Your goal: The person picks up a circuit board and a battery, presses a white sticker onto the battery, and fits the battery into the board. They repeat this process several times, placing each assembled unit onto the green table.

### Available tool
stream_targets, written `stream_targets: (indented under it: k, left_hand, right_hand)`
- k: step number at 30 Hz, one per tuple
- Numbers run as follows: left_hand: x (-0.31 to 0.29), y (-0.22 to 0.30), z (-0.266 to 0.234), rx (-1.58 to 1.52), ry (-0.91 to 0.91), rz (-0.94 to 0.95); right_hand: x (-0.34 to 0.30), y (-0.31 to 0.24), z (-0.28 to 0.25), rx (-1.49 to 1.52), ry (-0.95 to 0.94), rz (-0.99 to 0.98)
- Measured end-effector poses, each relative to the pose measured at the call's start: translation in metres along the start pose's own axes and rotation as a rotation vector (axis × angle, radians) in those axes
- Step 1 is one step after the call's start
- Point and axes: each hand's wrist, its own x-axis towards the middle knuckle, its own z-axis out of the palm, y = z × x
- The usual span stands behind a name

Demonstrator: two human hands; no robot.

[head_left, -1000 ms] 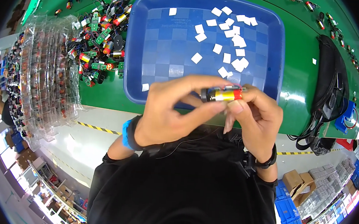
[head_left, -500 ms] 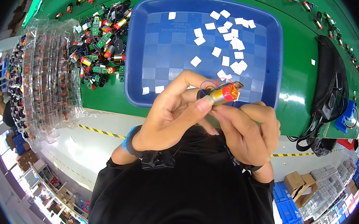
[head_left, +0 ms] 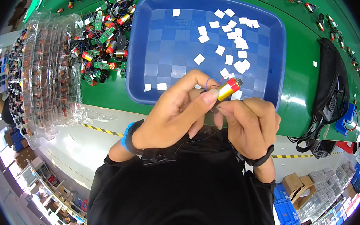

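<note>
Both hands, left (head_left: 175, 112) and right (head_left: 251, 122), are pinching a small battery (head_left: 228, 88) between fingertips; it looks light, hard, with thin bendy wires

One view only, from a fisheye on my head, left of a pair. It faces steeply down past my chest onto the green table (head_left: 298, 109). Landmark: blue tray (head_left: 150, 55), upper centre of frame, just beyond my hands. My left hand (head_left: 175, 112) and right hand (head_left: 251, 122) sit close under the lens, nearer me than the tray. Forearms enter from the lower edge. Table edges bend toward the rim. Floor shows on my side of the tray, under the table edge. No second view, so no overlap.
</note>
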Motion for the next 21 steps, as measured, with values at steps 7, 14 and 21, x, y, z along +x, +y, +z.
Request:
stream_targets:
  k: [7,14,21]
  left_hand:
    - [0.010,0.005,-0.008,-0.062,-0.097,-0.102]
    - [0.050,0.029,-0.026,0.585,-0.127,0.261]
    - [0.227,0.105,-0.139,1.364,0.070,0.119]
  right_hand:
    - [-0.004,0.018,0.010,-0.055,0.093,-0.210]
    - [0.011,0.013,-0.010,-0.037,-0.037,-0.201]
    - [0.010,0.016,-0.006,-0.011,-0.037,-0.018]
